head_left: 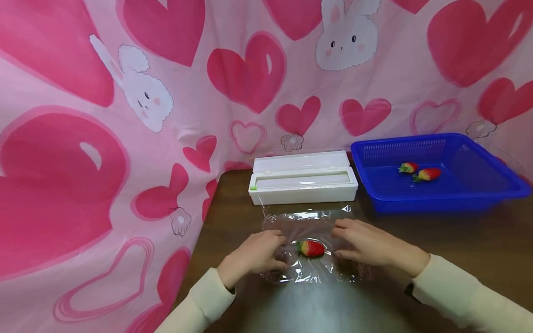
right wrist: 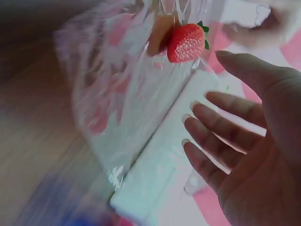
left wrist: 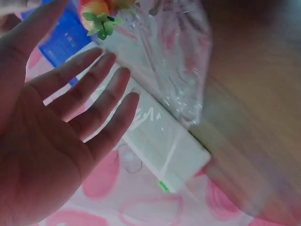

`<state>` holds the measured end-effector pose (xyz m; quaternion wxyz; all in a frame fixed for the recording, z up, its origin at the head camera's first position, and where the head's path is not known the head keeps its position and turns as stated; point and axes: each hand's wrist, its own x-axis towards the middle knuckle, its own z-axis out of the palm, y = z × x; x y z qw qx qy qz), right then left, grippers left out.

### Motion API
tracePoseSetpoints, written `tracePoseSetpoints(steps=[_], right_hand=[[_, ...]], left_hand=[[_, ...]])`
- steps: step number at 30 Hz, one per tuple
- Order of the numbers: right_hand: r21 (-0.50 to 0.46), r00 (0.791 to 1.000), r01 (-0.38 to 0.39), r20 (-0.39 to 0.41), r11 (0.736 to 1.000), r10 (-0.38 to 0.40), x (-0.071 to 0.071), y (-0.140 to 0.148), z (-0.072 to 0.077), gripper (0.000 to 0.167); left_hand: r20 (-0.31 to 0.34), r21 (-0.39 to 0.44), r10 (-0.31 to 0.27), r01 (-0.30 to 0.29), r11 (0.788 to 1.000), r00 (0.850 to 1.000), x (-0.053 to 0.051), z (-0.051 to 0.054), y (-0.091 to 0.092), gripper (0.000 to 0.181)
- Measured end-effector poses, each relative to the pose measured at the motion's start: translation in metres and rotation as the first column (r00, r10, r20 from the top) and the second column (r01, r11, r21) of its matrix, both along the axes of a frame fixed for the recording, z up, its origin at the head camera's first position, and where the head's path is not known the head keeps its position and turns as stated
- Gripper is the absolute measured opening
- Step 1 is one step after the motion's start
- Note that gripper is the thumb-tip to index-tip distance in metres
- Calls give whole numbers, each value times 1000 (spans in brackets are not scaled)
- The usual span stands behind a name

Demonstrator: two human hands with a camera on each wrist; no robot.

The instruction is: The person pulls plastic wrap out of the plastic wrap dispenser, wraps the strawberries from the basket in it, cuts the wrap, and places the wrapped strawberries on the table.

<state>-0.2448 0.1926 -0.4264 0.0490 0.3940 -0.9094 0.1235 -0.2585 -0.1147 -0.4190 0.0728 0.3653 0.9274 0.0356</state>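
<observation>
One red strawberry with a yellowish top and green leaves lies on a sheet of clear plastic wrap on the table. My left hand is to the left of the strawberry, its fingers loosely bent in the head view. On the other side is my right hand, over the right part of the wrap. Both wrist views show the fingers of the left hand and the right hand spread, with nothing held. Whether any fingertip touches the wrap cannot be told.
Behind the wrap stands a long white wrap dispenser box with its lid raised. A blue plastic basket at the back right holds two strawberries. The dark wooden table meets a pink heart-patterned curtain behind and at left.
</observation>
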Motion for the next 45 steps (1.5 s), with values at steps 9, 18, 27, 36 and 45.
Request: tracePoseSetpoints(steps=[9,18,27,36,45], right_hand=[[25,991,-112,-74,993,113,31,44,-21,31],[-4,975,-89,-204,996,86,33,45,-45,29],[-11,985,-37,-167,999,35,37,44,-51,21],[-122,995,-40,-90,992,29,32,47,-53,18],[-247,989,-82,-138,965,49,27,49,-58,30]], left_hand=[[-49,-52,-64,61,997,997,34,-8,-35,40],[-125,-44,-62,57,997,990,34,-24,-36,20],[-230,22,-83,90,996,970,37,-37,-39,7],[-85,225,-38,56,973,996,33,-36,-48,9],[-43,127,-33,39,991,999,34,-31,-44,19]])
